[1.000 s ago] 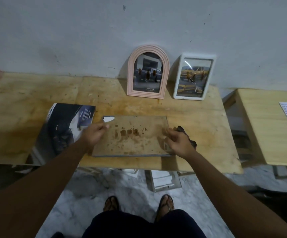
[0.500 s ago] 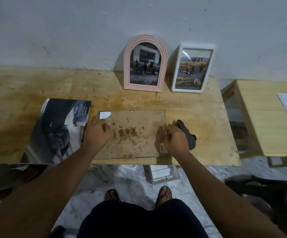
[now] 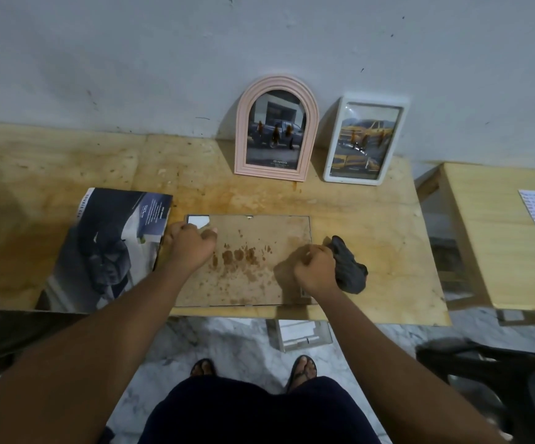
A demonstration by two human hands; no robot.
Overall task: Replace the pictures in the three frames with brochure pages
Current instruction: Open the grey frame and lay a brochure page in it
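**Frame set down flat, hands move onto its back**

The face-down frame [image 3: 259, 238], held a second ago by its side edges with its near edge raised, now lies flat on the counter [image 3: 372, 225]. The left hand [image 3: 192, 248] moves from the frame's left edge onto its back at the far-left corner, fingers curled. The right hand [image 3: 316, 270] shifts from the frame's right edge to its near-right corner, uncovering more of the dark cloth [image 3: 349, 270] just right of the frame.

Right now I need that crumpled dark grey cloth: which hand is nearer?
Right. The right hand is beside the dark grey cloth; the left hand rests on the left end of the face-down frame.
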